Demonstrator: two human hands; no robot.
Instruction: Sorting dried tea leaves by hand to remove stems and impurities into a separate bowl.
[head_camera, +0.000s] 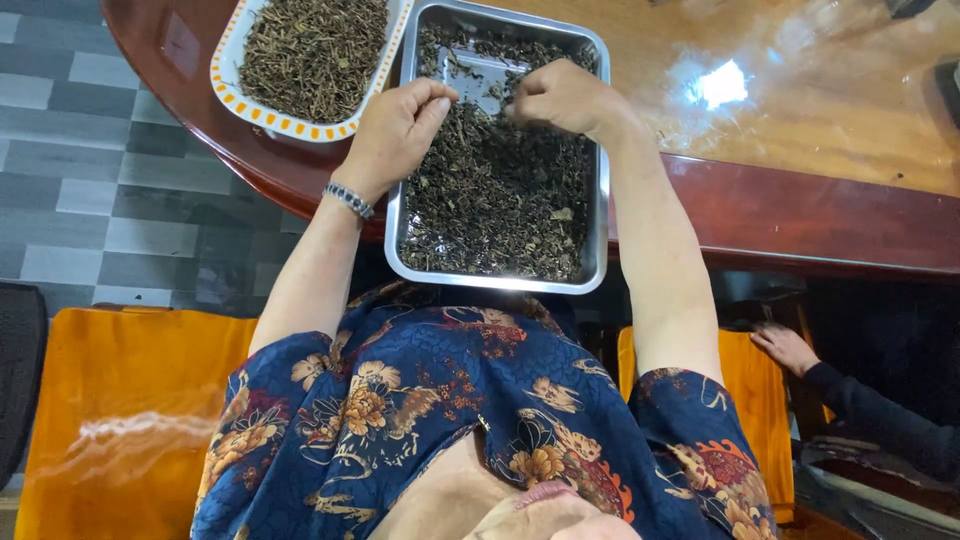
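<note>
A: Head view, biggest first?
B: A glossy wooden table (800, 90), then a steel tray (600, 200) of dried dark leaves (500, 200) overhanging its edge, and an oval white dish (225, 85) with an orange-patterned rim beside it, holding more leaves.
A: The hands?
B: Left hand (395, 130) and right hand (560, 97) sit over the tray, fingertips pinched on leaf bits.
A: Smaller?
B: A beaded bracelet (349, 200) on the left wrist.
</note>
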